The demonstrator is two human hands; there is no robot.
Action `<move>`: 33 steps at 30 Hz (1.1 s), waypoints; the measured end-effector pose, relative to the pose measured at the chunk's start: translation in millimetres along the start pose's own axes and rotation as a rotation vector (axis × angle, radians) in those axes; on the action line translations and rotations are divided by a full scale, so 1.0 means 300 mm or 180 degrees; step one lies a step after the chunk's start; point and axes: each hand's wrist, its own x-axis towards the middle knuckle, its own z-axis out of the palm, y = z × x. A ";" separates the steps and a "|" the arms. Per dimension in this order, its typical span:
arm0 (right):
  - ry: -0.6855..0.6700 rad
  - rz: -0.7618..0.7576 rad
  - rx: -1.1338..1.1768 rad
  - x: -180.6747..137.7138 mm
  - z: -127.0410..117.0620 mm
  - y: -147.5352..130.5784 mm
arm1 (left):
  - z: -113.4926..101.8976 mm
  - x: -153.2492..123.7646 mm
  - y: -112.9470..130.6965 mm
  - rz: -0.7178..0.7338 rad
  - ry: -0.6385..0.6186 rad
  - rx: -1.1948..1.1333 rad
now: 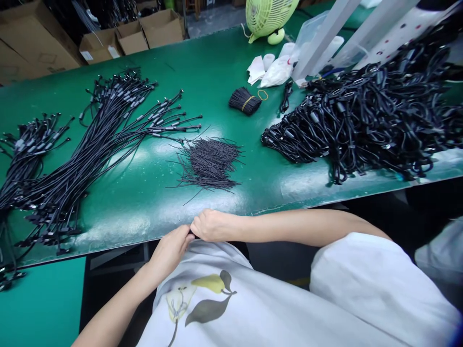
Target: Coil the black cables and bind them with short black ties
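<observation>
Green worktop runs across the view, with open cardboard boxes past its far edge at left. On its left part, 2 bunches of black cables lie slantwise: a smaller bunch furthest left and a larger bunch beside it, its upper ends fanned out. At the near edge, the left hand meets the right hand; the right hand's fingers are curled into a fist, while the left hand's fingers are mostly hidden, so I cannot tell how far they close or what either hand holds. Just beyond the hands lies a loose pile of thin black ties. Further back to the right sits a banded bundle of ties, near a yellow-green fan. Coiled black cables heap up at far right.
</observation>
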 end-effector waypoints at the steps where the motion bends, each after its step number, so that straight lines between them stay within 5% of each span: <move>1: -0.0055 0.0028 0.0016 0.008 0.004 0.001 | 0.004 0.004 0.004 0.0055 0.0106 0.0080; 8: 0.0355 0.0225 0.0914 -0.005 -0.012 0.099 | 0.013 0.009 -0.008 -0.0148 0.0247 -0.0688; 10: 0.0820 0.0965 0.1295 -0.060 0.000 0.218 | 0.007 0.011 -0.032 -0.0283 0.0320 -0.1376; 12: 0.1258 0.2280 0.1299 -0.129 0.032 0.363 | 0.002 0.016 -0.052 -0.0365 0.0551 -0.2026; 14: 0.1239 0.3394 0.0883 -0.190 0.077 0.489 | 0.002 0.023 -0.056 -0.0345 0.0658 -0.2386; 16: 0.0972 0.3823 0.0537 -0.224 0.122 0.564 | 0.008 0.030 -0.047 -0.0312 0.0562 -0.2537; 19: 0.0821 0.3813 0.0393 -0.231 0.159 0.582 | 0.023 0.038 -0.028 -0.0362 0.0453 -0.2790; 25: 0.1380 0.4060 0.0216 -0.231 0.123 0.531 | 0.025 0.043 -0.007 -0.0588 0.0593 -0.3276; 33: 0.1732 0.3952 0.0163 -0.211 0.076 0.446 | -0.011 0.049 0.026 -0.0236 0.0764 -0.3740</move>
